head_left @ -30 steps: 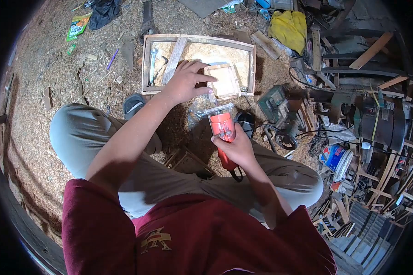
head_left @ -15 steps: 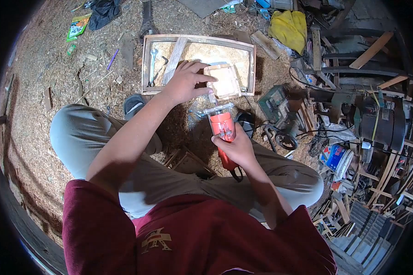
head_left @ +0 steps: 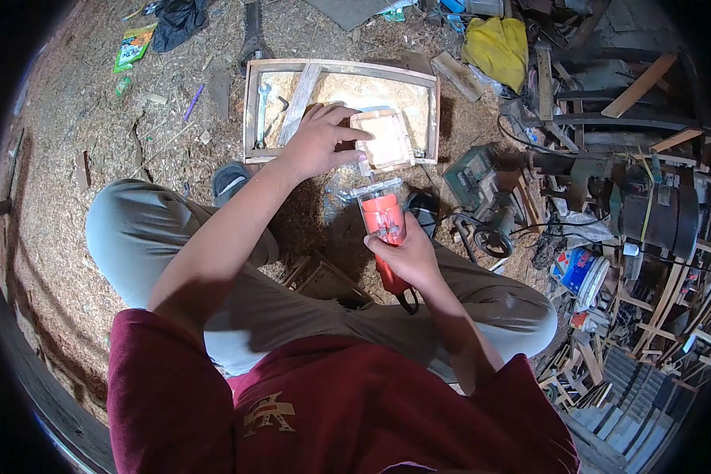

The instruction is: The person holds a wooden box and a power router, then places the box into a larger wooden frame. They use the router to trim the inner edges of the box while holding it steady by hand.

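My left hand (head_left: 321, 143) grips the left side of a small square wooden frame (head_left: 386, 167), its fingers at the upper left corner and its thumb near the lower one. The frame's middle is washed out by bright light. My right hand (head_left: 408, 253) is wrapped around a red trim router (head_left: 383, 212). The router's base faces the frame's lower left edge and is right by my left thumb. Beneath the frame lies a shallow wooden box (head_left: 251, 107), its bottom covered in sawdust.
Inside the box are a wrench (head_left: 263, 107) and a grey wooden strip (head_left: 301, 101). A green machine part (head_left: 468, 180) sits to the right. Farther right are a paint bucket (head_left: 582, 276) and piled wood scraps (head_left: 588, 363). A yellow cloth (head_left: 498, 51) lies at the upper right.
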The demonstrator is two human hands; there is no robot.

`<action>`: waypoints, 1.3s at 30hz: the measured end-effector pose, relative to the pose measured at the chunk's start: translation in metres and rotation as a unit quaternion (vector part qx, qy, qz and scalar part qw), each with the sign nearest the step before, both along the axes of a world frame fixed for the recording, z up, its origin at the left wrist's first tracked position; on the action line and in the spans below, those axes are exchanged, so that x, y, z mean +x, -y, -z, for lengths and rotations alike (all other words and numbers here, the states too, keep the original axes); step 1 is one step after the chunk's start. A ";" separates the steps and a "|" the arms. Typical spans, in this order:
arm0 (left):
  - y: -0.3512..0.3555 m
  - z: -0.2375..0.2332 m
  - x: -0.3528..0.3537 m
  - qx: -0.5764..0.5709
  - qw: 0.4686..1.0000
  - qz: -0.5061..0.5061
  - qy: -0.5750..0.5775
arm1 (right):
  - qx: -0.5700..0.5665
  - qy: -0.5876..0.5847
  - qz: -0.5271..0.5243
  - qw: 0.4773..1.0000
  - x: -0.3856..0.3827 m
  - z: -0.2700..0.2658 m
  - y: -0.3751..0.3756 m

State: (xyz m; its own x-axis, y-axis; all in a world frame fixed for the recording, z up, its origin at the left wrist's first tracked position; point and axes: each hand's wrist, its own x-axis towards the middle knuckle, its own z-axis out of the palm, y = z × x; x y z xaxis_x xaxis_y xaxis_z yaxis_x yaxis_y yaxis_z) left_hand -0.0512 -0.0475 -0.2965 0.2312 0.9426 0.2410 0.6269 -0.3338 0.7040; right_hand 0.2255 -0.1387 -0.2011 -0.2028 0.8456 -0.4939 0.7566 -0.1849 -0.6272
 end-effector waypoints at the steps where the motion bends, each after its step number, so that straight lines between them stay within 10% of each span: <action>1: 0.000 0.000 0.000 0.002 1.000 0.000 -0.002 | 0.001 0.003 0.000 1.000 0.000 0.000 0.000; 16: 0.001 -0.001 0.000 -0.009 1.000 0.003 -0.002 | -0.004 0.016 0.003 1.000 0.003 0.008 -0.001; 39: 0.032 -0.014 0.023 0.182 0.976 0.069 -0.102 | -0.039 -0.286 0.235 0.928 0.037 0.003 -0.001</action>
State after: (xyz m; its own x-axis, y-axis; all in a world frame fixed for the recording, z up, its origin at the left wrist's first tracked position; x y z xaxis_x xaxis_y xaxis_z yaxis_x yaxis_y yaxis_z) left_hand -0.0280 -0.0791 -0.2821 0.4277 0.7591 0.4907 0.6726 -0.6300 0.3883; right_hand 0.2624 -0.1376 -0.2040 -0.0676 0.8734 -0.4823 0.1281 -0.4718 -0.8723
